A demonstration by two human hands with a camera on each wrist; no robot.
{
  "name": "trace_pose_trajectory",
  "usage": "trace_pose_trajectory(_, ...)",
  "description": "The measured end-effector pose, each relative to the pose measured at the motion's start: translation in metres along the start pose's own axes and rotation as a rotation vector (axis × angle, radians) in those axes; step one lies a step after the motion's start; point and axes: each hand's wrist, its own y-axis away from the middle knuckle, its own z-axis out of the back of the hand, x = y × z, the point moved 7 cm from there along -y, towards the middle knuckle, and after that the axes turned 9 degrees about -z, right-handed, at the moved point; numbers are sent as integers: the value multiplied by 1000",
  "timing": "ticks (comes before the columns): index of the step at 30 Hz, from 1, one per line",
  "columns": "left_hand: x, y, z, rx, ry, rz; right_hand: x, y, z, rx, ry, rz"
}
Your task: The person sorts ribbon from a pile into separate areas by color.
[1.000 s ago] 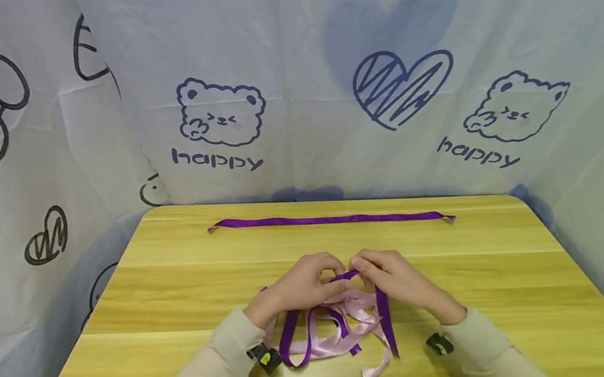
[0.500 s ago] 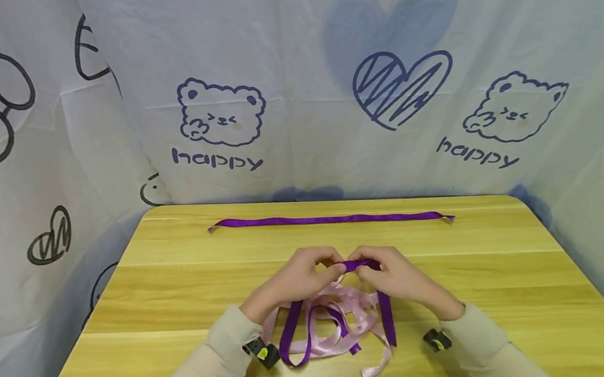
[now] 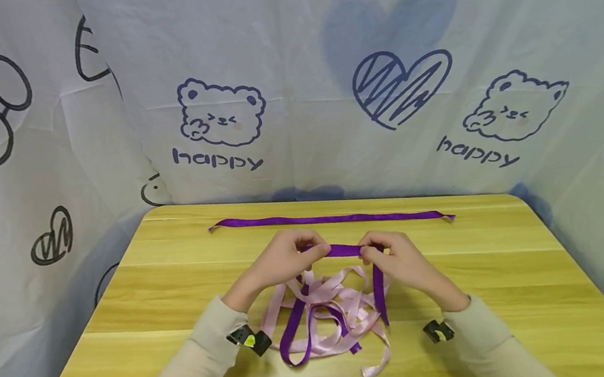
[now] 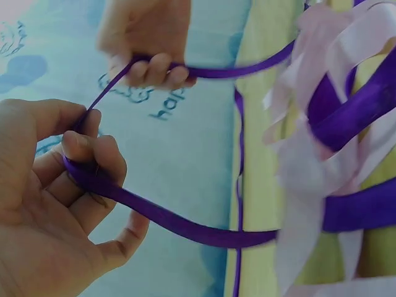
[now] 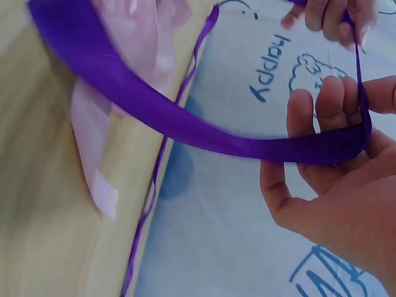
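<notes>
Between the two hands a purple ribbon (image 3: 345,250) is stretched in a short flat span above the table. My left hand (image 3: 287,257) pinches it with thumb and fingers, and its tail runs down into the heap below. My right hand (image 3: 400,259) pinches the same ribbon a little to the right, and the free end hangs under that hand. In the left wrist view the purple ribbon (image 4: 179,226) loops from the left fingers towards the heap. Pink ribbon (image 3: 340,289) lies tangled with purple loops on the table just beneath both hands.
A second purple ribbon (image 3: 333,218) lies stretched out along the back of the wooden table (image 3: 154,302). Behind the table hangs a printed cloth (image 3: 308,139). A pink ribbon end reaches towards the front edge.
Both hands have risen and moved away from the body, and they have spread apart, so a longer span of purple ribbon shows between them. Some pink ribbon has lifted and shifted in the heap.
</notes>
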Motion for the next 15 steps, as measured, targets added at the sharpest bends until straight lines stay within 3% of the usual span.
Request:
trace_pose_trajectory(5, -3, 0, 20, -41, -22, -18, 0, -1, 17, -109, 78, -12)
trace_pose_trajectory(10, -6, 2, 29, -62, -27, -5, -2, -3, 27, -246, 147, -11)
trace_pose_trajectory(15, -1, 5, 32, -73, 6, 3, -7, -5, 28, -231, 91, -32)
